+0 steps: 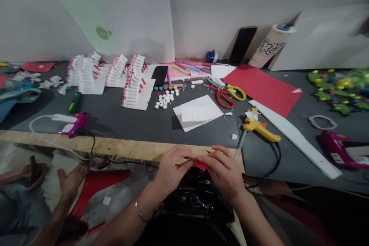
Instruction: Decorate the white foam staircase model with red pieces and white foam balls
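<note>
Between my two hands, just off the table's front edge, is a small red piece [201, 164] that looks like paper. My left hand [174, 169] pinches its left side with thumb and fingertips. From the right, my right hand [226, 171] grips it with bent fingers, covering part of it. Beyond them on the table lies a white card [186, 126] with a strip of folded white pieces [198, 112] on it. A yellow glue gun [261, 127] rests to the right, near red-handled scissors [225, 99] and a yellow-handled pair [238, 92].
Small white pieces [164, 100] lie in a cluster left of the card. White models with red tips [134, 90] stand farther left. A red sheet [265, 84], a tumbler [269, 46] and a leaning phone [242, 44] are behind. Another person's hand [70, 180] is at left.
</note>
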A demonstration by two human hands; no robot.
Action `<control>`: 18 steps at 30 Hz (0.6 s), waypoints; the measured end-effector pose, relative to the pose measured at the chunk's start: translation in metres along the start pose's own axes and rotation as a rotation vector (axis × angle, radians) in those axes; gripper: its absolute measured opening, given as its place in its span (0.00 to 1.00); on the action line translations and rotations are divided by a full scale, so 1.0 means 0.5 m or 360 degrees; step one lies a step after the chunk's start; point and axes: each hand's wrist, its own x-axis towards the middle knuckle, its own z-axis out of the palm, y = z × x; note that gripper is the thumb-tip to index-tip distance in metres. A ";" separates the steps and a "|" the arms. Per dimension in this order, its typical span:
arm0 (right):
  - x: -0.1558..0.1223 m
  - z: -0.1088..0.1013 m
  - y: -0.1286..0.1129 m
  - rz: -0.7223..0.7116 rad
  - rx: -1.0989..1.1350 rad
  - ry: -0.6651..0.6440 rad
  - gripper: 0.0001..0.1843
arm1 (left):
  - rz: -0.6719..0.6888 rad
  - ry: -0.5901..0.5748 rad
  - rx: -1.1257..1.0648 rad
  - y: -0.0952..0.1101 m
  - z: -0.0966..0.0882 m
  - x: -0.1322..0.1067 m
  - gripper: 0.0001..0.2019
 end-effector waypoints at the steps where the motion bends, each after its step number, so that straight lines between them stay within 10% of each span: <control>1: 0.002 0.000 -0.001 0.0011 0.0013 0.0002 0.12 | 0.0018 -0.0008 0.0008 -0.001 -0.001 -0.001 0.01; 18: 0.005 0.003 -0.023 -0.0033 0.0035 0.0053 0.10 | 0.0248 -0.0136 0.0142 0.012 -0.015 -0.008 0.07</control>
